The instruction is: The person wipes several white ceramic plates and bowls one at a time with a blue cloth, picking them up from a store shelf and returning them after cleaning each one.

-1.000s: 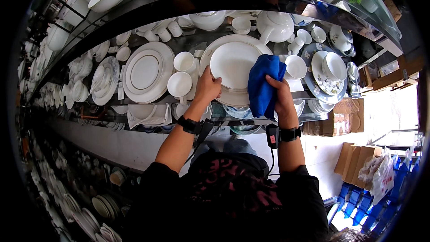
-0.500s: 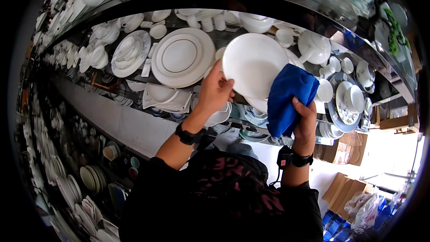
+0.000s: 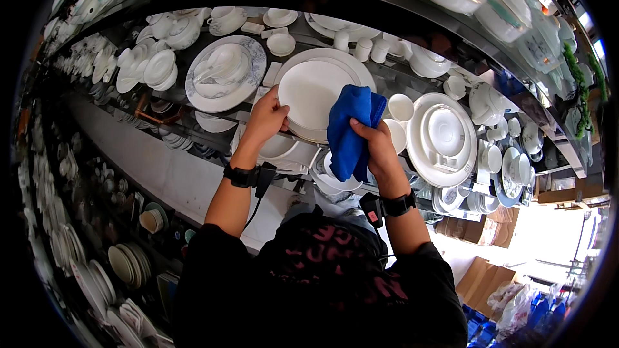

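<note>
At the far left, stacks of small white saucers (image 3: 158, 67) crowd a long dark shelf (image 3: 193, 122), their glazed rims shining. Next to them to the right leans a broad round plate with a grey patterned border (image 3: 225, 74), a white cup and lid resting against its face. The left hand (image 3: 264, 119) comes next, its fingers closed around the left edge of a plain white dinner plate (image 3: 316, 90), thumb on the front, the plate standing nearly upright in front of a second, larger rimmed plate just behind it. The white dinner plate is smooth, glossy and perfectly round, with a shallow well and a wide flat rim, and it sits at the middle of the shelf among the other crockery. To its right the right hand (image 3: 377, 148) grips a bunched blue cloth (image 3: 351, 129), soft and fuzzy in texture, which is pressed against the right edge of the plate. Further right stands a small white cup (image 3: 401, 107), then a large white round platter (image 3: 442, 138) with a raised rim propped upright, and beyond it more stacked white cups and dishes.
</note>
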